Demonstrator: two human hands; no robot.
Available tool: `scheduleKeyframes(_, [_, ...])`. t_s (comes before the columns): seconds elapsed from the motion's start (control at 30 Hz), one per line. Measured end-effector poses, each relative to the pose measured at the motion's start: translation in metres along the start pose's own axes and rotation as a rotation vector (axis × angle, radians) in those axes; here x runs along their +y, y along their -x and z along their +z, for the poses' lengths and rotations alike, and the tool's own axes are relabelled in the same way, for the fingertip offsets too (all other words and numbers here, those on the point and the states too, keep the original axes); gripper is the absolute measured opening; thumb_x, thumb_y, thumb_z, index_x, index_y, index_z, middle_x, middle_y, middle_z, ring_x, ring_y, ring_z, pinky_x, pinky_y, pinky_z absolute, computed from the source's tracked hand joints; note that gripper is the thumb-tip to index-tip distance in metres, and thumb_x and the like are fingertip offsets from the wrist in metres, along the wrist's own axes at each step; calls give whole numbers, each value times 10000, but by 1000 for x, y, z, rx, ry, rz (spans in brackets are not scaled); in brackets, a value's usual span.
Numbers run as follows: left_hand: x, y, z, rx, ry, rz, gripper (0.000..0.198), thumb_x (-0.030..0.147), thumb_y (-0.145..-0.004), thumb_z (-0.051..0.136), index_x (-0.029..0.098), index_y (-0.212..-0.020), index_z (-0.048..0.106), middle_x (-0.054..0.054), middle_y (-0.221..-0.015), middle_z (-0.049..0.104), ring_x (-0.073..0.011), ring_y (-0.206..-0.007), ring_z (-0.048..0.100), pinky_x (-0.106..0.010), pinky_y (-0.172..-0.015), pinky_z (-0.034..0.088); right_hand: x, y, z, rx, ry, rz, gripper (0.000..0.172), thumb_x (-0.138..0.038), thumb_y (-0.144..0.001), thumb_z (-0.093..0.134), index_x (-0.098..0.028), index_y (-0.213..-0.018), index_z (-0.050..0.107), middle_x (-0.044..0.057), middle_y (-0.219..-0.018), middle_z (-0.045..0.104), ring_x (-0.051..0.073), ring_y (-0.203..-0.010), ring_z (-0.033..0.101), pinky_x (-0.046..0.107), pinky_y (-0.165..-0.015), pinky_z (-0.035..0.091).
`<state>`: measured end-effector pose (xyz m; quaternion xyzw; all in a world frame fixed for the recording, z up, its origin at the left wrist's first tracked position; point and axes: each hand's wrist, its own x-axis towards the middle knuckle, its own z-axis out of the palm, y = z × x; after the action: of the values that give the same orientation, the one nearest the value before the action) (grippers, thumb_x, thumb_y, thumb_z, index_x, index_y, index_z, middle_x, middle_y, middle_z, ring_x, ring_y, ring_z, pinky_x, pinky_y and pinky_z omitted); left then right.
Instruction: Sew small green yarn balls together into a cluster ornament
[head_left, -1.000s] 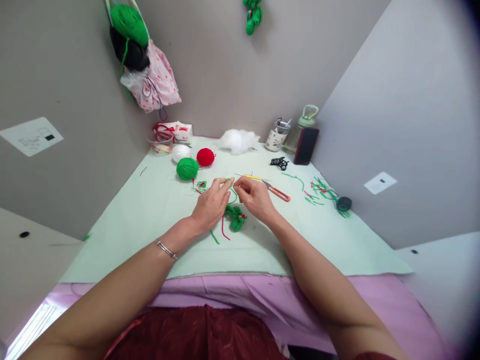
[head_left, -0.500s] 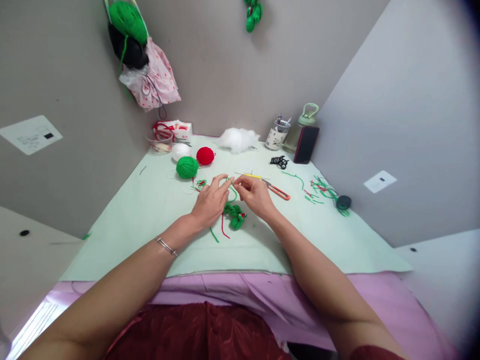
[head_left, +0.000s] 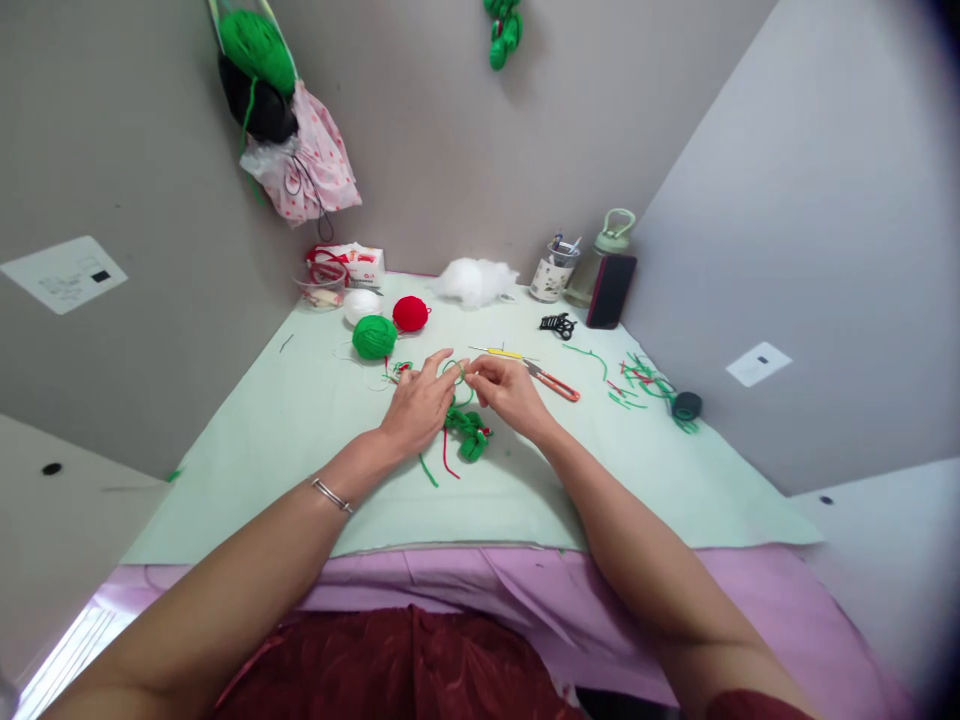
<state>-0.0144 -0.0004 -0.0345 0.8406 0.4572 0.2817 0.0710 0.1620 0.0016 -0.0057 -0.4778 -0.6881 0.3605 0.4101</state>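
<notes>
A loop of green yarn (head_left: pixel 463 400) rises from a small green crocheted piece (head_left: pixel 470 433) with red and white bits, lying on the table below my hands. My right hand (head_left: pixel 508 392) pinches this yarn between thumb and fingertips. Opposite it, my left hand (head_left: pixel 420 402) holds the same yarn near its fingertips, one finger raised; its thumb is hidden. A red yarn tail (head_left: pixel 448 455) and a green yarn tail (head_left: pixel 427 470) trail towards me. Just beyond the right hand lie a yellow-handled crochet hook (head_left: pixel 504 352) and orange thread snips (head_left: pixel 555 382).
Left of centre sit green (head_left: pixel 374 338), red (head_left: pixel 411 314) and white (head_left: pixel 363 306) yarn balls. White stuffing (head_left: pixel 478 282), a pen cup (head_left: pixel 553 273), a bottle (head_left: pixel 589 275) and a phone (head_left: pixel 611 291) stand at the back. Yarn scraps (head_left: pixel 637 378) and black tape (head_left: pixel 686 405) lie right.
A green yarn loop between my fingertips has opened wider. Both hands stay in nearly the same place, and the crocheted piece has barely moved.
</notes>
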Motion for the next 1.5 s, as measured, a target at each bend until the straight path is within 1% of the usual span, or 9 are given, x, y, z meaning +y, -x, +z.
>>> scheduleKeyframes(0.3, [-6,-2,-2,35,37,8,453,189,-991,358,262,-1375,586,-128,-1540,447,-241,-1109,606,-466,-1016,370,-1,-2,-2,-44,-105,41,213,-378,-807,616,-167,-814,645,-62,-483,498,93,-450,406,227,-475,312])
scheduleKeyframes(0.4, [-6,-5,-6,74,263,-100,341,260,-945,492,248,-1220,693,-101,-1457,539,-164,-847,627,-424,-974,426,-3,0,-1,53,-57,4,195,-355,-821,612,-167,-803,659,-57,-481,501,99,-468,426,233,-498,329])
scheduleKeyframes(0.47, [-7,-7,-8,111,487,-220,250,289,-887,578,220,-1058,745,-86,-1349,612,-120,-708,578,-352,-852,480,-4,2,0,75,0,-34,185,-341,-838,604,-172,-817,676,-55,-496,498,106,-489,446,237,-517,340])
scheduleKeyframes(0.57, [-9,-10,-11,145,786,-385,196,343,-806,673,186,-899,745,-74,-1205,683,-112,-656,530,-284,-677,454,-5,5,3,93,119,-71,169,-325,-854,597,-186,-821,686,-49,-518,497,113,-507,454,242,-528,334])
scheduleKeyframes(0.7, [-7,-11,-13,145,1008,-503,252,386,-723,760,182,-869,745,-56,-1094,729,-124,-701,534,-278,-687,417,-6,8,6,110,260,-100,150,-311,-865,598,-202,-828,695,-45,-545,514,113,-521,444,241,-542,325])
scheduleKeyframes(0.97, [-4,-11,-12,135,1148,-547,258,374,-683,793,176,-838,734,-42,-967,711,-137,-783,545,-284,-771,415,-5,10,9,116,418,-166,147,-302,-899,580,-219,-874,698,-42,-566,555,117,-521,452,244,-567,315])
scheduleKeyframes(1.23, [4,-10,-20,76,1287,-581,185,310,-679,749,176,-729,630,30,-684,550,-98,-625,433,-248,-613,359,-3,11,12,148,678,-277,190,-307,-948,527,-236,-917,701,8,-665,662,157,-610,546,263,-614,303])
scheduleKeyframes(1.37, [3,-11,-20,83,1300,-579,145,248,-683,699,180,-682,571,35,-657,505,-94,-603,415,-241,-602,352,-2,10,10,178,691,-249,180,-289,-939,535,-228,-899,700,17,-656,661,166,-603,550,270,-611,291])
scheduleKeyframes(1.5, [-1,-11,-16,77,1277,-591,120,258,-702,684,182,-746,602,34,-654,500,-101,-615,447,-240,-606,359,-2,9,9,179,667,-232,166,-282,-930,546,-228,-895,699,1,-634,649,150,-564,536,259,-599,299])
